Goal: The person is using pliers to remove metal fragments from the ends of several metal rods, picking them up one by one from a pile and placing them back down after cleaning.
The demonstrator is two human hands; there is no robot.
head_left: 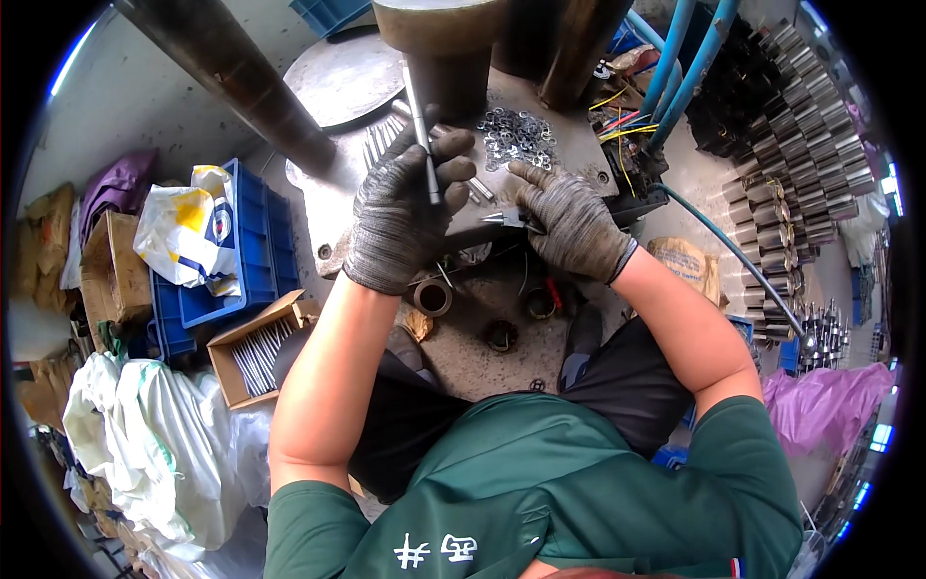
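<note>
My left hand (394, 217), in a grey, dirt-darkened work glove, holds a slim metal rod (420, 125) nearly upright between thumb and fingers. My right hand (577, 222), gloved alike, has pliers (503, 219) in its palm, their pointed jaws facing left and the handles mostly hidden. Its index finger and thumb reach toward a heap of small metal clips (518, 138) on the metal work table (333, 207); whether the fingertips pinch a clip is too small to tell. More rods (378, 145) lie side by side beyond my left hand.
A thick round press column (439, 58) stands over the table's far side. Left are an open carton of rods (258, 352) and blue crates (207, 299). Stacked metal cylinders (791, 154), blue pipes (675, 68) and a hose (733, 246) are on the right.
</note>
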